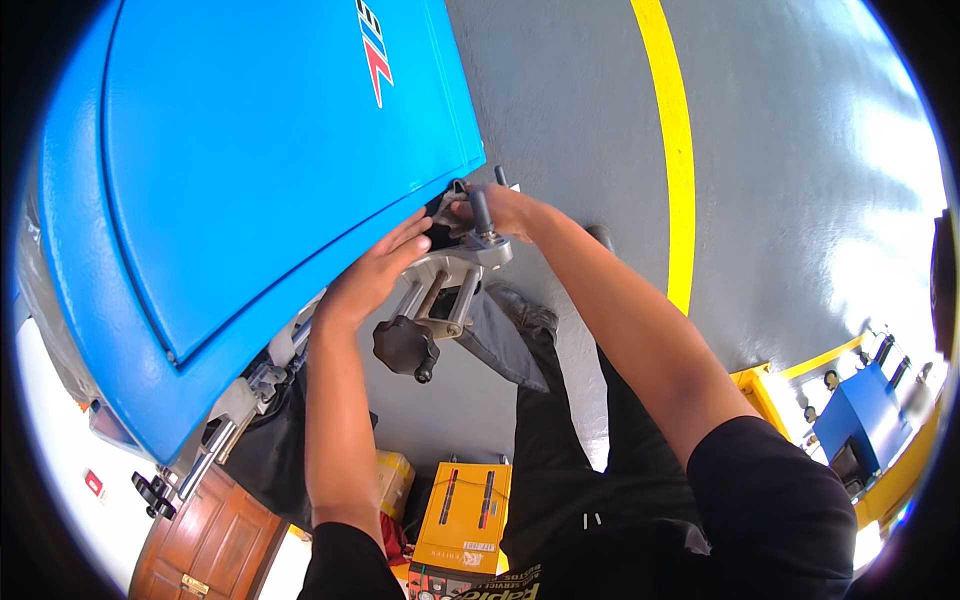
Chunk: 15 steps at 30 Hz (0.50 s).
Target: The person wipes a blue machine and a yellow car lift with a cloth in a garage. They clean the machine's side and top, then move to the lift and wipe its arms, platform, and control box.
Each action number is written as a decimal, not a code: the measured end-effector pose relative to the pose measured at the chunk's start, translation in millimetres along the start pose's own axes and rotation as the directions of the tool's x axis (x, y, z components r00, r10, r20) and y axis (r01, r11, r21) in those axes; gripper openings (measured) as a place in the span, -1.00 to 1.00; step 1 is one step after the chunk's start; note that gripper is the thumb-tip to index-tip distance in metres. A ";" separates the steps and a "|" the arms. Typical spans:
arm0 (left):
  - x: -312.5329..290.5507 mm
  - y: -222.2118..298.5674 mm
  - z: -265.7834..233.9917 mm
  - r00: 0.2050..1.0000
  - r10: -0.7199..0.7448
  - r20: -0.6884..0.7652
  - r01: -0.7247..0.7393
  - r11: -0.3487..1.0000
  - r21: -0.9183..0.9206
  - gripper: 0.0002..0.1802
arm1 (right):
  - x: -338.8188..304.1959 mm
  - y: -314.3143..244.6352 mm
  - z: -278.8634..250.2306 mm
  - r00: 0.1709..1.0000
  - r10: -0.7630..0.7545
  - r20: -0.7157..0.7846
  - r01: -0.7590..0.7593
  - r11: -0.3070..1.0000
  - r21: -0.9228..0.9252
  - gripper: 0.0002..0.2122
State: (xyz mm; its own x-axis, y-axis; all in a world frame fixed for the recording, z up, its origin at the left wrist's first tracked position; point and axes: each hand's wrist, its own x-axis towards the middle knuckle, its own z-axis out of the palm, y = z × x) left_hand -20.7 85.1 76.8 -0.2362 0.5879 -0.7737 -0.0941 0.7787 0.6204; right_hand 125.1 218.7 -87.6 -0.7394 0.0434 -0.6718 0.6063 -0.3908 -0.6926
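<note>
A big blue panel (pixel 270 150) with a raised border and a red and white marking fills the upper left. By its lower right corner sits a metal clamp (pixel 485 258) with two rods, a threaded spindle and a black star knob (pixel 404 346). My left hand (pixel 372 278) is open, its fingers stretched out along the panel's lower edge, near the clamp. My right hand (pixel 508 210) is at the panel's corner, behind the clamp's upright grey post (pixel 482 212). Its fingers curl round a small crumpled-looking grey piece (pixel 452 205), partly hidden by the post and fingers.
A second metal clamp (pixel 235 410) with a black knob (pixel 154 494) is at the panel's lower left. Below stand a yellow case (pixel 462 515) and a carton (pixel 395 483). My legs and shoes (pixel 530 312) are under the clamp. A yellow line (pixel 678 170) crosses the grey floor.
</note>
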 end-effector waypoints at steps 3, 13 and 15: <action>-40.5 5.0 -6.5 0.999 0.018 -0.031 -0.022 0.990 -0.136 -0.40 | 35.5 10.3 -4.1 0.998 -0.017 -0.065 0.011 0.995 -0.096 -0.66; -111.9 -61.6 29.6 0.814 0.019 -0.581 -0.270 0.897 -0.350 -0.61 | -19.8 28.2 -22.9 0.907 -0.009 -0.422 0.014 1.000 0.009 -0.70; -118.2 -80.5 40.3 0.765 -0.063 -0.641 -0.299 0.847 -0.440 -0.66 | -57.0 35.5 -15.9 0.874 0.005 -0.486 0.054 0.993 0.108 -0.69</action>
State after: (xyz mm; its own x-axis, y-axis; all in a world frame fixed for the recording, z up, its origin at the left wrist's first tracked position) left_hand 53.8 -38.2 113.2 -0.7945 0.2602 -0.5487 -0.4349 0.3869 0.8131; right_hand 193.4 217.0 -78.1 -0.5011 0.4829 -0.7181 0.5302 -0.4845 -0.6958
